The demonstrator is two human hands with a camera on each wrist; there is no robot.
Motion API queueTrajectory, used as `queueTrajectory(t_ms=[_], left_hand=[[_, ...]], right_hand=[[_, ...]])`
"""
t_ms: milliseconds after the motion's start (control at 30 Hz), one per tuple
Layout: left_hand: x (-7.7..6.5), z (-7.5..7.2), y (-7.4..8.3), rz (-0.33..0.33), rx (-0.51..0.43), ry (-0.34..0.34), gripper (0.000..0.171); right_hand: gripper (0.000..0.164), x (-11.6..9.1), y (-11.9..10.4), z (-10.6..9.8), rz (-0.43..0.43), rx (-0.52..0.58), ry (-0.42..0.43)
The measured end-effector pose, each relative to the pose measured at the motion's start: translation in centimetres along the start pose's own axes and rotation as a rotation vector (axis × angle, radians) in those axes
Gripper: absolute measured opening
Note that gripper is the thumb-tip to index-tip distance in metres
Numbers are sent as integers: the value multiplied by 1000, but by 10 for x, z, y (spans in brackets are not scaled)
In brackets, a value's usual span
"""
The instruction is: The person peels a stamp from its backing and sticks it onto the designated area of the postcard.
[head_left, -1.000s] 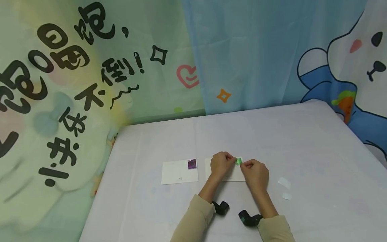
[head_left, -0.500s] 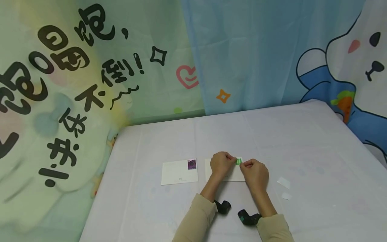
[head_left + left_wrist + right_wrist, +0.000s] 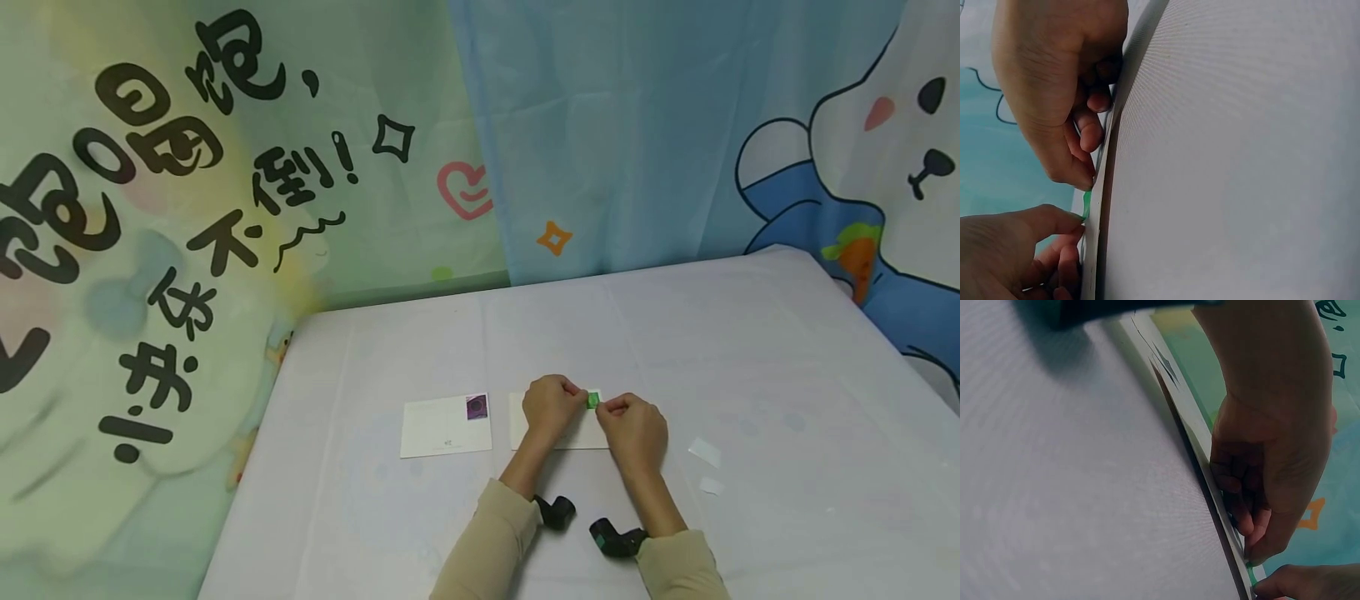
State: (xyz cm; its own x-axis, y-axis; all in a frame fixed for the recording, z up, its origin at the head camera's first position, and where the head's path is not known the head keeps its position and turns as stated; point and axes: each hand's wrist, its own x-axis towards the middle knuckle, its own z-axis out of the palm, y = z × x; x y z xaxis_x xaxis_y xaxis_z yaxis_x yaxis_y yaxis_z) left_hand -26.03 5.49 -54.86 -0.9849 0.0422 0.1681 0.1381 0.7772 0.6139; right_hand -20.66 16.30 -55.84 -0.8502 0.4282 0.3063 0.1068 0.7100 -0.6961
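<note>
A small green stamp [image 3: 593, 400] lies at the upper right corner of a white card [image 3: 581, 437]. My left hand [image 3: 551, 408] pinches the stamp's left edge between thumb and forefinger. At its right edge the fingertips of my right hand [image 3: 636, 432] pinch it too. Seen side-on in the left wrist view, the green stamp [image 3: 1087, 203] spans the short gap between both hands' fingertips, low over the card. The left hand and forearm hide much of the card. In the right wrist view only a sliver of green shows.
Left of the hands lies another white card [image 3: 435, 432] with a purple stamp [image 3: 476, 407] in its upper right corner. Two small pale scraps [image 3: 705, 452] rest on the white tablecloth [image 3: 787, 375] at the right. Black wrist cameras [image 3: 617, 540] stick out below both hands.
Both hands stay almost in place at the stamp. The green stamp looks slightly flatter than before, and the left forearm has shifted a little to the right.
</note>
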Motion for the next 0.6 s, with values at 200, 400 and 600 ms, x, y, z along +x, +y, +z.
queueTrajectory(t_ms=[200, 400, 600], left_hand=[[0, -2, 1, 4, -31, -12, 17], [0, -2, 1, 6, -33, -14, 16], [0, 0, -1, 5, -25, -10, 15]], right_hand=[[15, 0, -1, -1, 2, 2, 2], [18, 0, -2, -3, -4, 9, 1], [19, -1, 0, -2, 12, 14, -14]])
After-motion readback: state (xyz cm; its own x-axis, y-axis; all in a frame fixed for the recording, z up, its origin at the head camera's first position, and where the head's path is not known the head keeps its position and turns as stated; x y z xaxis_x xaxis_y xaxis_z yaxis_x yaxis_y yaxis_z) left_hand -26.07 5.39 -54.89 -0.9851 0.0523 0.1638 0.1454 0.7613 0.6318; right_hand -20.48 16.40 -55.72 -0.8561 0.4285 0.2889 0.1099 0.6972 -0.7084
